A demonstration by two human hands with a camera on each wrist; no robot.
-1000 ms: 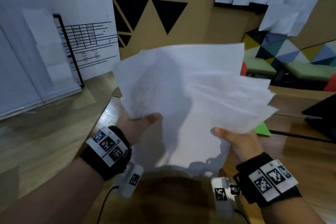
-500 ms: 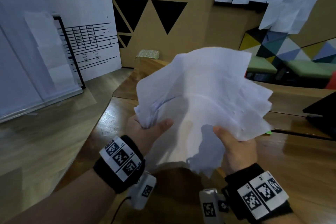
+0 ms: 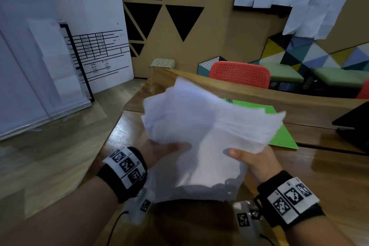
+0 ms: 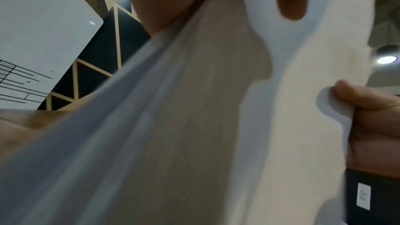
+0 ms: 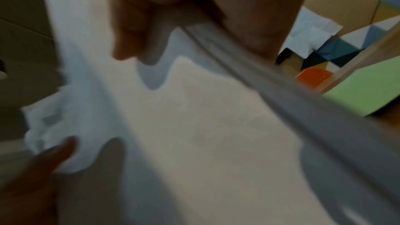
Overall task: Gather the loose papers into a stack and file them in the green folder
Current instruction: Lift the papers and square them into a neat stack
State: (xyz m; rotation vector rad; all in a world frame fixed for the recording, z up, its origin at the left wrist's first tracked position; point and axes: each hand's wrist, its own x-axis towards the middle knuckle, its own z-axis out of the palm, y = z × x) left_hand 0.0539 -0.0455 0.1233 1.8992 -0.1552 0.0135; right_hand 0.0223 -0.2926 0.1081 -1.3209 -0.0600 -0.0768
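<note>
The papers [image 3: 209, 126] were bunched in a loose, uneven stack held above the tabletop [image 3: 319, 175], their edges fanned and blurred. The left hand [image 3: 159, 153] gripped the stack's left side, thumb on top and fingers curled underneath; the right hand [image 3: 253, 161] gripped the right side the same way, thumb pressed on the top sheet. The green folder [image 3: 279, 138] lay flat on the tabletop just beyond, partly hidden by the stack. A red chair [image 3: 239, 74] stood behind the tabletop.
</note>
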